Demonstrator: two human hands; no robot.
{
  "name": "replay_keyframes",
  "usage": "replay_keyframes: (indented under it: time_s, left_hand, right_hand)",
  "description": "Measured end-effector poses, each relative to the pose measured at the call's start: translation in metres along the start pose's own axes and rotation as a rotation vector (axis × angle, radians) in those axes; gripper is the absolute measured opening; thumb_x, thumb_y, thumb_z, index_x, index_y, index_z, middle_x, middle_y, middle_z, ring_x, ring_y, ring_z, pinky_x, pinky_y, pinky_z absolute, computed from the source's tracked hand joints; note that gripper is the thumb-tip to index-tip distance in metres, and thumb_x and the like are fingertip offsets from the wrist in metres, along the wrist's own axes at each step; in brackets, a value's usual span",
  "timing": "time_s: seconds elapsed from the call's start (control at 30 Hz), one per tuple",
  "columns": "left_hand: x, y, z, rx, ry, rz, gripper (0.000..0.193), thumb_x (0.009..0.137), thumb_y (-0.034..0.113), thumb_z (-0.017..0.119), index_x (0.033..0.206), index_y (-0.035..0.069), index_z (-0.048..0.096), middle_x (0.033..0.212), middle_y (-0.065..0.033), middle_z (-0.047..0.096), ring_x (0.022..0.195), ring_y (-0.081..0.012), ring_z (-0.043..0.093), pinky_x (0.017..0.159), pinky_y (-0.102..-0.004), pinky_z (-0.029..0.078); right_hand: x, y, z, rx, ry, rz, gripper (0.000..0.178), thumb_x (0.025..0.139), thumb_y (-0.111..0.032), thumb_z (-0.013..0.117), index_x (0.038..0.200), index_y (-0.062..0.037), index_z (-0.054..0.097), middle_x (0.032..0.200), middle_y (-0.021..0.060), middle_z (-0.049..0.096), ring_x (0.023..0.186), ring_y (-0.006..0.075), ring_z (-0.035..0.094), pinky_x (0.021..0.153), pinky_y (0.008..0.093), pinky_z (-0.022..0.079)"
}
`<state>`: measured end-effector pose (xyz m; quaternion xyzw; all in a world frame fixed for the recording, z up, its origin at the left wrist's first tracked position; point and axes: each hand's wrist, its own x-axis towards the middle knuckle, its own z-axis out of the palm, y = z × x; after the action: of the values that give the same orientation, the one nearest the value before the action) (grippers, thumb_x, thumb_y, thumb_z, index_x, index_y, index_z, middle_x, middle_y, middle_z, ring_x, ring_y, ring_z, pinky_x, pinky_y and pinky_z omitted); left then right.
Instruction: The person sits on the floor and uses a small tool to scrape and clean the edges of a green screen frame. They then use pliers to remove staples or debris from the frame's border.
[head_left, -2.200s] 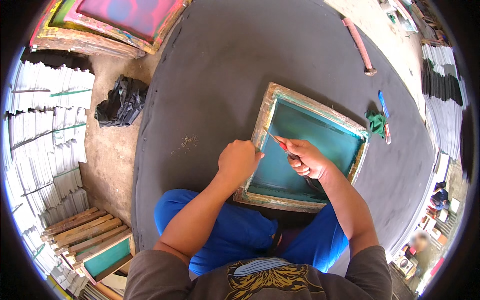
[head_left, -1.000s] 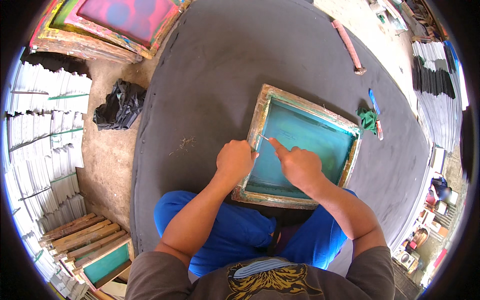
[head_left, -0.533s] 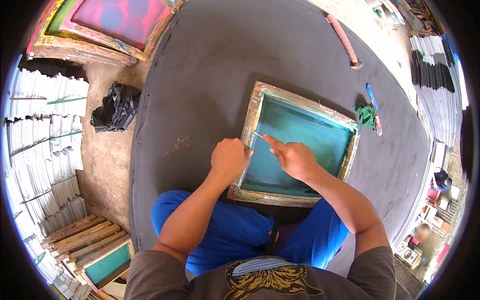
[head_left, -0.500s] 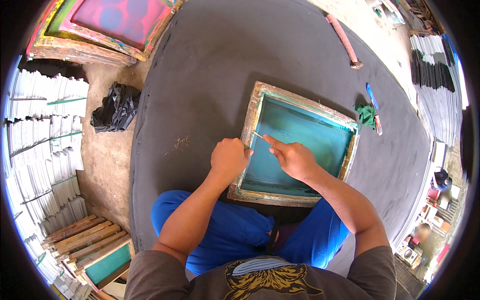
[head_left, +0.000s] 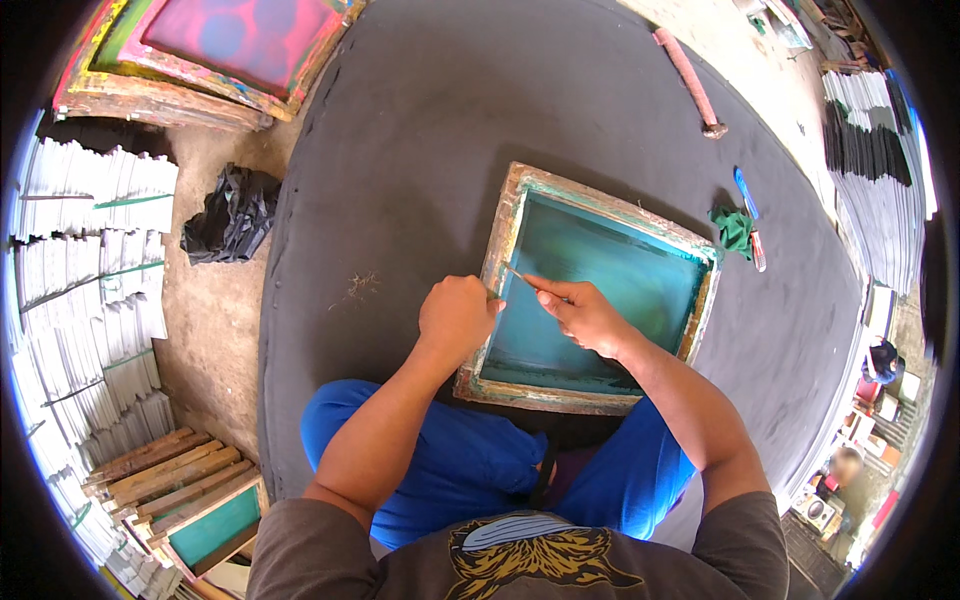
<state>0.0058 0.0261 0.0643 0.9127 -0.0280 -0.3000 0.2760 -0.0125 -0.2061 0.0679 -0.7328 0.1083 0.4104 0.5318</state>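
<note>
In front of my crossed legs lies a wooden screen-printing frame [head_left: 610, 398] with teal-stained mesh [head_left: 600, 285], slightly turned. My left hand [head_left: 457, 318] is closed around its left rail, thumb at the inner edge. My right hand [head_left: 585, 315] is closed on a thin tool with a narrow metal tip [head_left: 516, 271], held over the mesh. That tip points at the inner edge of the left rail, just above my left thumb. The tool's handle is mostly hidden by my fingers, so its exact kind is unclear.
Loose scraps [head_left: 362, 287] lie left on the dark padded surface [head_left: 420, 130]. Rightward are a hammer [head_left: 690, 85], a green cloth [head_left: 734, 230], a blue-handled tool [head_left: 745, 192] and a red-and-clear-handled tool [head_left: 758, 250]. Bundled white stacks [head_left: 90, 270], a black bag [head_left: 232, 215] and other frames [head_left: 190, 115] stand left.
My right hand has turned slightly, its fingers and wrist shifting a little, with the tool tip staying near the left rail. My left hand and the frame have hardly moved.
</note>
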Motion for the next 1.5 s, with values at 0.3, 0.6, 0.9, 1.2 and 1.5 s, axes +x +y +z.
replay_keyframes:
  time_s: [0.3, 0.6, 0.9, 1.2, 1.5]
  left_hand:
    - [0.001, 0.009, -0.016, 0.023, -0.113, -0.018, 0.04, 0.089, 0.036, 0.081, 0.088, -0.003, 0.078, 0.09, -0.0259, 0.075, 0.087, -0.0426, 0.076, 0.076, -0.0496, 0.061]
    - [0.001, 0.001, -0.013, 0.009, -0.108, -0.014, 0.04, 0.088, 0.037, 0.081, 0.089, -0.003, 0.078, 0.088, -0.0265, 0.075, 0.087, -0.0437, 0.075, 0.078, -0.05, 0.06]
    - [-0.002, -0.001, -0.007, -0.043, -0.049, -0.006, 0.042, 0.087, 0.038, 0.081, 0.085, -0.005, 0.077, 0.084, -0.0287, 0.073, 0.084, -0.0459, 0.074, 0.078, -0.052, 0.059]
    - [-0.003, 0.007, -0.018, -0.001, -0.13, -0.042, 0.037, 0.091, 0.035, 0.079, 0.097, -0.002, 0.078, 0.096, -0.0251, 0.076, 0.094, -0.0421, 0.076, 0.081, -0.0499, 0.061]
    - [-0.007, 0.009, -0.02, -0.002, -0.128, -0.06, 0.037, 0.092, 0.036, 0.079, 0.097, -0.001, 0.078, 0.095, -0.0244, 0.076, 0.093, -0.041, 0.076, 0.081, -0.0485, 0.062]
  right_hand:
    - [0.026, 0.045, 0.003, -0.583, 0.296, -0.685, 0.044, 0.109, -0.035, 0.058, 0.152, -0.0232, 0.057, 0.073, 0.0105, 0.061, 0.052, 0.0119, 0.05, 0.047, 0.034, 0.046]
    - [-0.006, -0.013, -0.011, 0.669, -0.229, 0.358, 0.047, 0.111, -0.046, 0.05, 0.153, -0.0265, 0.056, 0.066, -0.0059, 0.032, 0.049, 0.0044, 0.027, 0.041, 0.0216, 0.024]
    - [-0.006, 0.006, 0.018, -0.645, 0.324, -0.382, 0.039, 0.109, -0.036, 0.054, 0.148, -0.0297, 0.06, 0.097, 0.0136, 0.074, 0.082, 0.0344, 0.072, 0.07, 0.0445, 0.056]
    - [0.014, -0.013, 0.017, -0.473, 0.206, -0.286, 0.041, 0.109, -0.038, 0.055, 0.148, -0.0288, 0.06, 0.097, 0.0132, 0.077, 0.082, 0.0355, 0.074, 0.071, 0.0436, 0.058]
    - [-0.002, -0.036, 0.01, -0.413, 0.128, -0.044, 0.041, 0.108, -0.039, 0.055, 0.148, -0.0297, 0.06, 0.098, 0.0155, 0.076, 0.084, 0.0381, 0.074, 0.073, 0.0474, 0.057]
